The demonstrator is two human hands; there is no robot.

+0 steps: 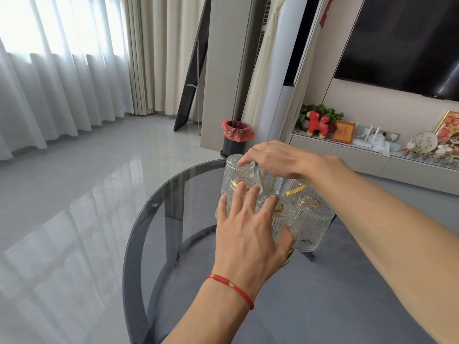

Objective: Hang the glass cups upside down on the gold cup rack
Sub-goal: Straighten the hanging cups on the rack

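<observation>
Living room, grey glossy floor, sheer curtains on the left, dark TV on the right wall. Round smoked-glass table (159,209) in front, with a gold cup rack (296,190) standing on it near the far edge.

Ribbed glass cups (311,220) hang upside down on the rack, clustered tight, bases up; several visible, exact count unclear behind the hands.

Left hand (250,232), red string bracelet (231,286) on the wrist: fingers spread wide, lying flat over the bases of the near cups, thumb against the side of one cup. Not wrapped around anything, just resting on top.

Right hand (278,158): reaches in from the right over the rack, fingers loosely curled, fingertips touching the base of the far-left cup (237,167). Cannot tell whether it actually pinches that cup.

Bin with red liner (237,137) on the floor beyond the table.
</observation>
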